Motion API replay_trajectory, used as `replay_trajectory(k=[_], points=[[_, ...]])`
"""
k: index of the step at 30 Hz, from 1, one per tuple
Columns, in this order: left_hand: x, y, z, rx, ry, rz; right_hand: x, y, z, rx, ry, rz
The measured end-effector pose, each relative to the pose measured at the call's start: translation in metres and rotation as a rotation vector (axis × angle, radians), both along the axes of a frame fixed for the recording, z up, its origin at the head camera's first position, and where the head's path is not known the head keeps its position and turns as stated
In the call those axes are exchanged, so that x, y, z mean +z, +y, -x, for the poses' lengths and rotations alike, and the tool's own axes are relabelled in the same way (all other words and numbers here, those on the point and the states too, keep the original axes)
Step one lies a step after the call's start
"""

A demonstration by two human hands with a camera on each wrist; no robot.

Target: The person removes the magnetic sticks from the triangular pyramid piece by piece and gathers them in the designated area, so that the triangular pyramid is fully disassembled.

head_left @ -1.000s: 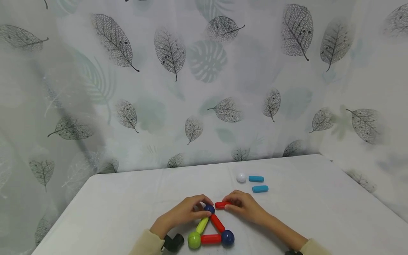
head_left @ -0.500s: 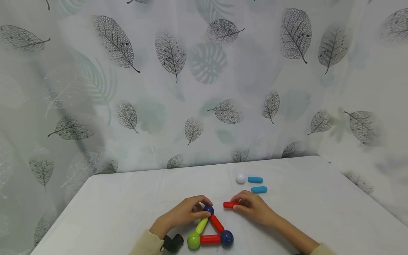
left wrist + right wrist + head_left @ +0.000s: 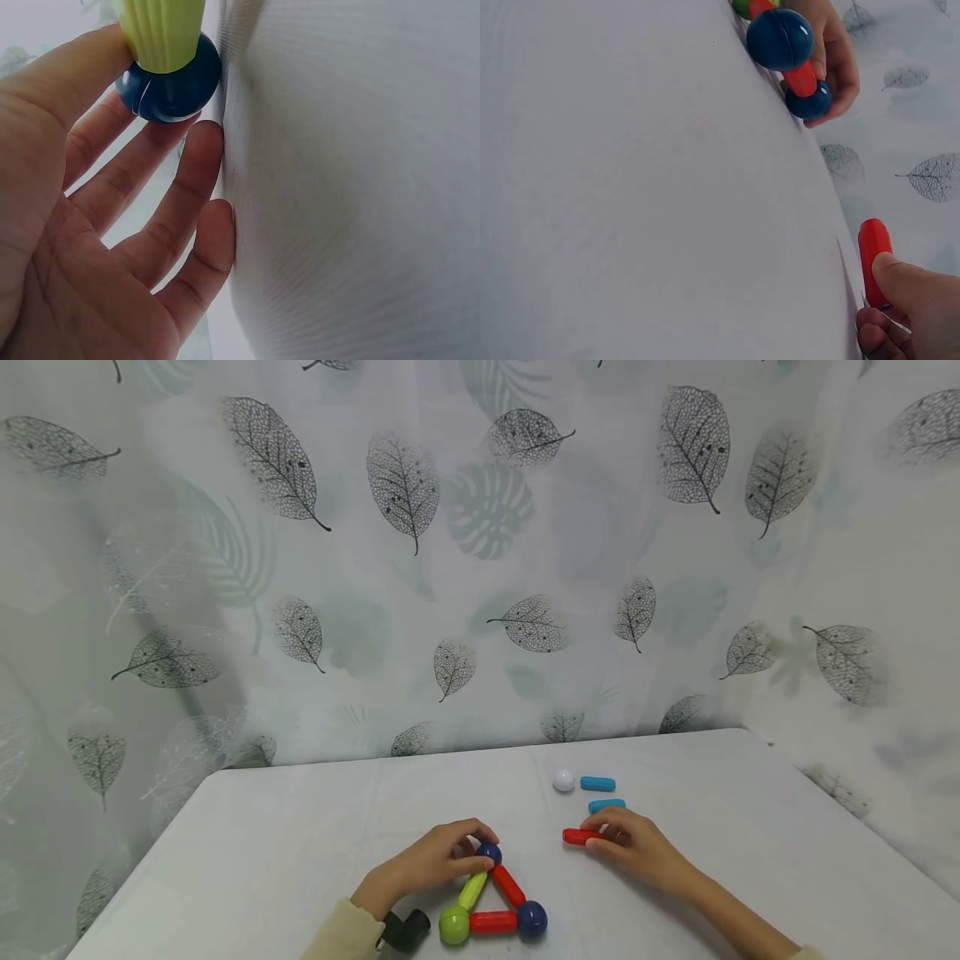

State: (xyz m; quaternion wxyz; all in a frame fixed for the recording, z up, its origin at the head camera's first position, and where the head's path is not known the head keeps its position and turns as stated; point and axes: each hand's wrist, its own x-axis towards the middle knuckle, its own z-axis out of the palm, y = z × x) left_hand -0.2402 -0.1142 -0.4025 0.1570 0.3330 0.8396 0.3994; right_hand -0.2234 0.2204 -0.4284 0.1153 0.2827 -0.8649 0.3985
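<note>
Hands were both down on the white counter (image 3: 300, 827). Left hand (image 3: 427, 864) had its grip curled around the top blue ball (image 3: 489, 852) of a flat triangle: thumb and fingertips on the ball, with the yellow-green rod (image 3: 475, 890) and a red rod (image 3: 509, 885) running down from it to a green ball (image 3: 454, 925) and a second blue ball (image 3: 532, 919), joined by another red rod (image 3: 492, 922) along the base. Right hand (image 3: 633, 847) sat well apart from the triangle, its grip pinched on one end of a loose red rod (image 3: 576, 837) lying on the counter. Just beyond that hand lay two light-blue rods (image 3: 597, 783) and a white ball (image 3: 563, 780), the ball next to the farther rod.
</note>
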Motion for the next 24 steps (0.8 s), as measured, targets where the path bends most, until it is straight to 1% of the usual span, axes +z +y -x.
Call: replay_trajectory(k=[4, 12, 17, 24], points=[[0.0, 0.0, 0.0, 0.005, -0.005, 0.002, -0.001, 0.008, -0.001, -0.011, 0.049, 0.006], [0.0, 0.001, -0.001, -0.006, -0.015, -0.011, -0.004, 0.023, 0.0, 0.008, 0.066, 0.022], [-0.001, 0.001, -0.001, -0.006, -0.003, -0.009, -0.005, 0.03, 0.002, -0.029, 0.092, 0.014], [0.002, 0.003, -0.003, -0.019, 0.036, 0.01, -0.007, 0.034, 0.004, -0.063, 0.151, 0.011]])
